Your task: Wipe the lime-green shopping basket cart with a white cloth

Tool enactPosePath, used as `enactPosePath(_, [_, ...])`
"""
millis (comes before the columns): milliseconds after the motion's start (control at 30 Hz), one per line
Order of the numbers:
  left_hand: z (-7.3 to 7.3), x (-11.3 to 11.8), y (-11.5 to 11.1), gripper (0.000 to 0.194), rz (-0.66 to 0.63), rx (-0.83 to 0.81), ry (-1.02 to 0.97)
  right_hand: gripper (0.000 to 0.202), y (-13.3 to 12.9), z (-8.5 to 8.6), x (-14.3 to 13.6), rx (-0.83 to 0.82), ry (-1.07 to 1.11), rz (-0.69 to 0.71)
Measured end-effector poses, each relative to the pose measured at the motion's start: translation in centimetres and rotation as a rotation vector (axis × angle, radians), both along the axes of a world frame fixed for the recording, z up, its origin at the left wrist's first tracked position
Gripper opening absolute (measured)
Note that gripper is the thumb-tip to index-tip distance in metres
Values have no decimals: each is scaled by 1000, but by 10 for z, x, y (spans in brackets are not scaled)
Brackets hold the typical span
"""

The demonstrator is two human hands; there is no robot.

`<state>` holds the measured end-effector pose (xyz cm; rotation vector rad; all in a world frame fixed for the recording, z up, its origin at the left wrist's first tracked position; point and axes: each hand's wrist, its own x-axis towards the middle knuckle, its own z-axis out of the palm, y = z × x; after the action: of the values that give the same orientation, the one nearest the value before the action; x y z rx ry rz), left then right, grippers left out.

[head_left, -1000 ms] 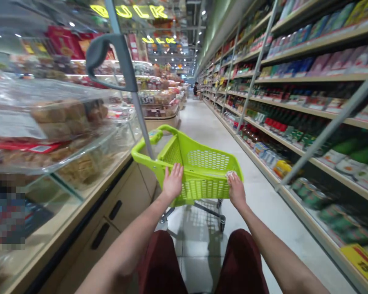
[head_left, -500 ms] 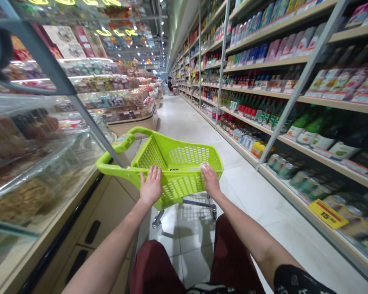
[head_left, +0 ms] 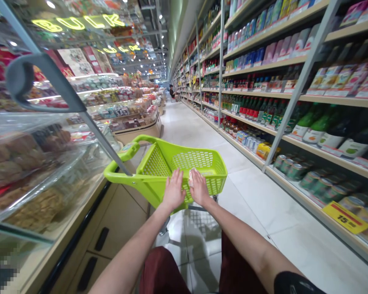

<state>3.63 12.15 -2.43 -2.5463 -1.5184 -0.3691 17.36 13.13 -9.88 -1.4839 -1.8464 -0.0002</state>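
A lime-green plastic shopping cart [head_left: 159, 157] with a perforated basket stands in front of me, its handle toward the left. My left hand [head_left: 174, 192] lies over the near side rim with its fingers stretched out, holding nothing. Close beside it, my right hand [head_left: 199, 190] rests on the same rim. A white crumpled tissue [head_left: 191, 176] shows under the right fingers, against the rim; most of it is hidden. From the handle end rises a grey pole with a looped grey grip [head_left: 46, 83].
Bulk food bins [head_left: 33, 192] with clear lids line my left, above cabinet doors. Shelves of bottles and cans [head_left: 263, 104] run along the right, with a yellow price tag [head_left: 345, 216] low down. A tiled aisle [head_left: 184, 122] stretches ahead, with a person [head_left: 172, 92] far off.
My right hand has slid left along the rim with the tissue. My left hand has shifted right, so both are now close together. The view has tilted up slightly.
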Motion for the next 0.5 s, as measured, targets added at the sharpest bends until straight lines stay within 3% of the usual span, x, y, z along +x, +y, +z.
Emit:
enactPosePath(100, [1, 24, -1, 63, -213, -119, -53, 72, -3, 6, 1, -112, -22, 6])
enactPosePath(167, [0, 35, 2, 60, -283, -195, -74, 73, -4, 7, 12, -166, -36, 53])
enactPosePath(267, [-4, 47, 10, 55, -258, -209, -94, 74, -8, 7, 37, -167, -2, 56])
enactPosePath(500, [-28, 71, 27, 35, -159, 44, 36, 67, -14, 5, 71, -173, -75, -208])
